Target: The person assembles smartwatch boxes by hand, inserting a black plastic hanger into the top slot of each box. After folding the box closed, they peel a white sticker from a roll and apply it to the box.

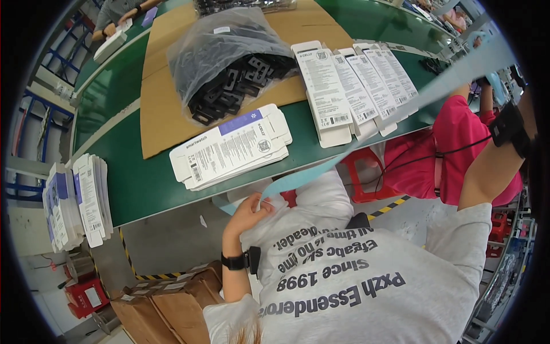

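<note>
My left hand (251, 213) is closed, its fingers bent around a light blue strip (312, 179) just below the table's front edge, over my lap. A thin white cord shows at the fingertips. From there the strip runs up to the right, widening and blurring close to the camera. My right arm is raised at the right side, a black band with a small box at its wrist. Only a sliver of my right hand (528, 106) shows at the dark rim; its fingers are hidden. Nearest on the table is a stack of flat white-and-purple cartons (232, 148).
A clear bag of black plastic parts (235, 86) lies open on a cardboard sheet (156, 123). More cartons (358, 86) lie at right, with upright stacks (89, 198) at left. A person in pink (450, 155) sits beside a red stool (362, 175). Brown boxes (172, 307) stand lower left.
</note>
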Action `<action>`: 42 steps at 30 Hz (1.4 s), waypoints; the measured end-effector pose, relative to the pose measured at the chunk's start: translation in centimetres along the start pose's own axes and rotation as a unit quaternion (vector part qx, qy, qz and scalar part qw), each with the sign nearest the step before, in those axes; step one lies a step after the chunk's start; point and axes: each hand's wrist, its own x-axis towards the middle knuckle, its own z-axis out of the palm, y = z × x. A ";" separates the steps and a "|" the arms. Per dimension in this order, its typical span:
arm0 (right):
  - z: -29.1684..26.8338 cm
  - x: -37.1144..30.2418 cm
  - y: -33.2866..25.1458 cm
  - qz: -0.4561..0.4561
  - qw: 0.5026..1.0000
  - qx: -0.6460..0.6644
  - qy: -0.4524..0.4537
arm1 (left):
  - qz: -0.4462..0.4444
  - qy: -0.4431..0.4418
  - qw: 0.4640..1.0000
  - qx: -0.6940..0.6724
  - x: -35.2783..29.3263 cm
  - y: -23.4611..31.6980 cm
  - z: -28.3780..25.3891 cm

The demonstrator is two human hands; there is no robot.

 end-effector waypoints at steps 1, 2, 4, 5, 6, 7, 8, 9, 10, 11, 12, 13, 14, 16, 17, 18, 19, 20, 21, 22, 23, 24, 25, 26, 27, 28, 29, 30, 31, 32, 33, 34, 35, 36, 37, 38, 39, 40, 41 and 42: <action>-0.7 -0.4 0.1 0.004 1.000 -0.008 0.008 | 0.054 0.176 0.944 0.274 0.4 -0.7 0.4; -1.1 -0.7 0.4 0.006 1.000 -0.008 0.013 | 0.057 0.179 0.943 0.276 0.0 0.9 0.6; -2.8 -1.5 0.4 0.014 0.999 -0.033 0.039 | -0.011 0.259 0.816 0.516 -0.6 5.8 1.8; -3.5 -1.7 0.4 0.012 0.998 -0.035 0.050 | 0.032 0.247 0.877 0.411 -1.5 8.7 2.7; -4.1 -1.9 0.3 0.009 0.997 -0.038 0.059 | 0.152 0.206 0.889 0.379 -1.7 9.7 3.7; -4.7 -2.2 0.2 0.006 0.997 -0.040 0.068 | 0.268 0.162 0.886 0.341 -1.9 10.7 4.7; -5.4 -2.6 0.2 0.005 0.996 -0.043 0.076 | 0.318 0.139 0.880 0.325 -2.3 13.2 6.1; -3.1 -1.7 1.6 -0.011 0.999 0.000 0.051 | 0.327 0.158 0.879 0.309 -3.3 13.5 6.1; -5.5 -2.7 1.7 -0.010 0.998 -0.016 0.065 | 0.346 0.151 0.872 0.311 -2.7 14.5 7.4; -5.9 -3.3 0.9 -0.007 0.997 -0.025 0.078 | 0.401 0.114 0.871 0.261 -2.1 15.4 8.8; -7.3 -3.8 1.0 -0.004 0.995 -0.033 0.090 | 0.450 0.074 0.865 0.209 -1.7 16.1 9.9; -9.7 -4.5 2.4 -0.003 0.995 -0.033 0.097 | 0.455 0.075 0.861 0.213 -1.5 16.0 10.6; -12.5 -5.1 4.5 -0.003 0.995 -0.028 0.099 | 0.381 -0.047 0.910 0.155 -1.4 15.4 11.1; -18.6 -6.8 9.0 0.007 0.994 -0.028 0.106 | 0.300 -0.174 0.934 0.090 -0.9 13.3 11.2; -20.8 -7.4 10.6 0.012 0.994 -0.028 0.108 | 0.266 -0.213 0.931 0.126 -0.5 12.0 10.9; -21.4 -7.8 11.5 0.020 0.993 -0.026 0.109 | 0.230 -0.253 0.926 0.161 -0.3 11.0 10.5; -15.8 -6.6 9.1 0.032 0.993 -0.017 0.110 | 0.220 -0.251 0.929 0.160 -0.4 10.3 9.9; -16.2 -7.0 9.6 0.039 0.993 -0.016 0.110 | 0.194 -0.207 0.948 0.145 -1.0 9.9 9.1; -13.1 -6.8 10.9 0.061 0.993 0.094 0.020 | 0.154 -0.144 0.969 0.129 -1.7 9.2 8.4; -9.9 -7.6 11.1 0.089 0.978 0.177 -0.059 | 0.155 -0.149 0.969 0.126 -1.8 9.4 8.3; -7.2 -8.7 12.0 0.125 0.962 0.232 -0.068 | 0.183 -0.045 0.976 0.105 -2.1 10.1 8.2; -4.8 -10.2 13.0 0.150 0.940 0.297 -0.077 | 0.207 0.071 0.971 0.091 -2.5 10.7 8.2; -2.9 -11.3 13.3 0.196 0.925 0.316 -0.083 | 0.266 0.159 0.949 0.060 -2.0 10.8 8.6; -1.3 -12.3 13.7 0.243 0.907 0.333 -0.087 | 0.270 0.156 0.948 0.060 -1.4 11.8 8.9; 0.0 -13.3 14.0 0.262 0.895 0.351 -0.082 | 0.324 0.236 0.916 0.017 -0.8 13.2 9.0; 1.0 -14.2 14.5 0.286 0.880 0.371 -0.078 | 0.369 0.311 0.875 -0.028 -0.2 14.5 9.3; 1.8 -14.9 14.5 0.267 0.895 0.348 -0.086 | 0.364 0.312 0.877 -0.030 0.1 15.9 9.5; 2.4 -15.5 14.4 0.250 0.907 0.326 -0.095 | 0.358 0.295 0.875 -0.137 0.5 17.3 9.7; 2.9 -15.9 14.5 0.224 0.917 0.315 -0.093 | 0.348 0.276 0.862 -0.243 0.8 17.9 9.9; 3.2 -16.3 14.3 0.231 0.914 0.318 -0.096 | 0.340 0.279 0.864 -0.245 1.1 17.6 9.8; 3.4 -16.8 14.2 0.214 0.931 0.285 -0.082 | 0.328 0.254 0.879 -0.236 1.3 17.2 9.4; 3.5 -16.9 14.3 0.193 0.947 0.250 -0.064 | 0.322 0.224 0.892 -0.226 1.7 17.0 9.0; 3.7 -17.3 14.7 0.192 0.952 0.234 -0.041 | 0.310 0.235 0.898 -0.206 1.6 17.1 8.9; 3.7 -17.3 14.9 0.194 0.952 0.234 -0.039 | 0.309 0.234 0.898 -0.206 1.9 17.1 8.9; 3.6 -17.4 15.1 0.166 0.968 0.186 -0.033 | 0.305 0.238 0.898 -0.207 2.0 17.1 9.0; 3.5 -17.4 15.2 0.138 0.981 0.136 -0.026 | 0.302 0.243 0.898 -0.208 2.2 17.2 9.0; 3.4 -17.4 15.4 0.136 0.981 0.136 -0.024 | 0.304 0.242 0.898 -0.206 2.3 17.2 8.9; 3.3 -17.3 15.6 0.142 0.981 0.130 -0.032 | 0.309 0.245 0.900 -0.188 2.6 17.2 8.8; 3.2 -17.3 15.8 0.147 0.980 0.124 -0.040 | 0.314 0.247 0.901 -0.169 2.9 17.2 8.7; 3.2 -17.4 16.1 0.142 0.981 0.123 -0.036 | 0.320 0.247 0.899 -0.166 2.9 17.1 8.6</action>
